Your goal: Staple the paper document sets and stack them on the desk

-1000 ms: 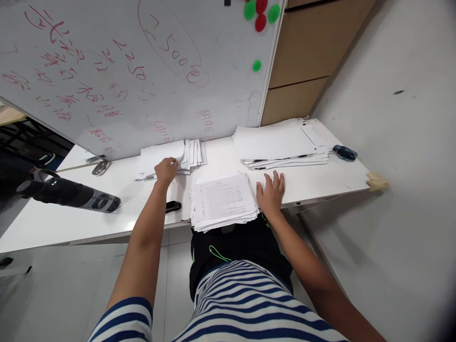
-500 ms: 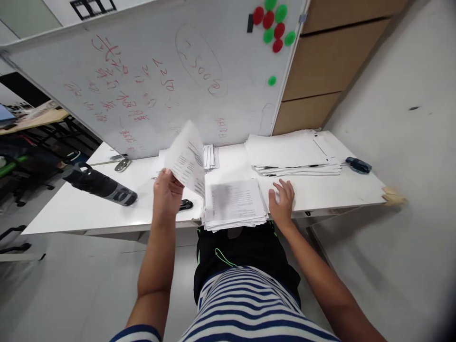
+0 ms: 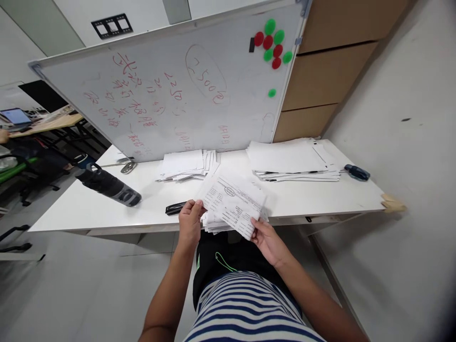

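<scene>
A printed sheet (image 3: 235,202) with an oval stamp-like mark is held tilted over a stack of papers (image 3: 215,226) at the desk's front edge. My left hand (image 3: 191,219) pinches its left corner, fingers closed. At the near right corner my right hand (image 3: 269,240) grips the same sheet between thumb and fingers. The sheet hides most of the stack below. Just left of my left hand lies a black stapler-like object (image 3: 175,208). Behind are a smaller pile of papers (image 3: 183,164) and, to the right, a larger pile of white sheets (image 3: 287,157).
On the white desk (image 3: 89,209) a dark bottle (image 3: 109,186) lies tilted at the left, near a small grey object (image 3: 128,167). A dark blue object (image 3: 357,172) sits far right. A whiteboard (image 3: 142,61) with magnets stands behind; a person's hand (image 3: 4,136) shows far left.
My left hand has moved right and lowered the raised sheet over the stack. My right hand, open on the desk before, has come left and taken hold of the sheet. The view has shifted slightly.
</scene>
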Demonstrator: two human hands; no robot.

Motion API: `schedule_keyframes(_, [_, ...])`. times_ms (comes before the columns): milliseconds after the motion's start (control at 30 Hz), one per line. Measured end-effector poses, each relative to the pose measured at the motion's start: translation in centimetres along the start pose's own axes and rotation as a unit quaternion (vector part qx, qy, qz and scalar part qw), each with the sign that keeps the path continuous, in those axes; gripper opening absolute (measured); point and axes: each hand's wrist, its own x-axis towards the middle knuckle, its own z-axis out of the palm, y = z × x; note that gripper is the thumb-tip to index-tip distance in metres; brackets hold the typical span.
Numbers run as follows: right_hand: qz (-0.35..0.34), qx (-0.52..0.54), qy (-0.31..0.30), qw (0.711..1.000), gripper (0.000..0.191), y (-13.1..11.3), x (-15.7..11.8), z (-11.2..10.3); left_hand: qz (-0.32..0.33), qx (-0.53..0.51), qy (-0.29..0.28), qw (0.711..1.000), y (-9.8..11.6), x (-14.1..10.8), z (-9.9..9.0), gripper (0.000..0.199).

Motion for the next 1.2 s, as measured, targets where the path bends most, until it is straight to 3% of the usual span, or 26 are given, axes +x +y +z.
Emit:
schedule_keyframes(267, [-0.119,-0.092,0.067,0.986,0.031,-0.9,1.0,-1.9,0.058,0.099,-0.023,0.993,0.6,-0.5,-0.4,0.028])
schedule_keyframes(500, [-0.123,-0.128,0.038,0.983,0.035,-1.8,0.7,-2.8,0.069,0.124,-0.047,0.989,1.4,-1.1,-0.3,0.028])
schedule_keyframes(700, [-0.128,-0.172,0.038,0.976,0.035,-2.0,0.6,-3.6,0.059,0.119,-0.067,0.989,0.8,-0.8,-1.1,0.027])
schedule_keyframes(833, [-0.129,-0.183,0.044,0.973,0.034,-2.0,0.7,-3.9,0.04,0.108,-0.1,0.988,0.7,-0.7,-1.7,0.03])
schedule_keyframes(967, [-0.136,-0.189,0.053,0.971,0.034,-2.2,0.7,-4.0,-0.001,0.101,-0.169,0.98,1.8,-0.7,-2.1,0.042])
schedule_keyframes(1100, [-0.154,-0.197,0.061,0.966,0.039,-2.3,0.7,-3.5,-0.07,0.169,-0.23,0.956,2.9,-0.9,-1.8,0.041])
schedule_keyframes(1200, [-0.181,-0.226,0.058,0.956,0.046,-2.6,0.9,-3.0,-0.081,0.211,-0.237,0.945,2.4,-0.9,-1.5,0.04])
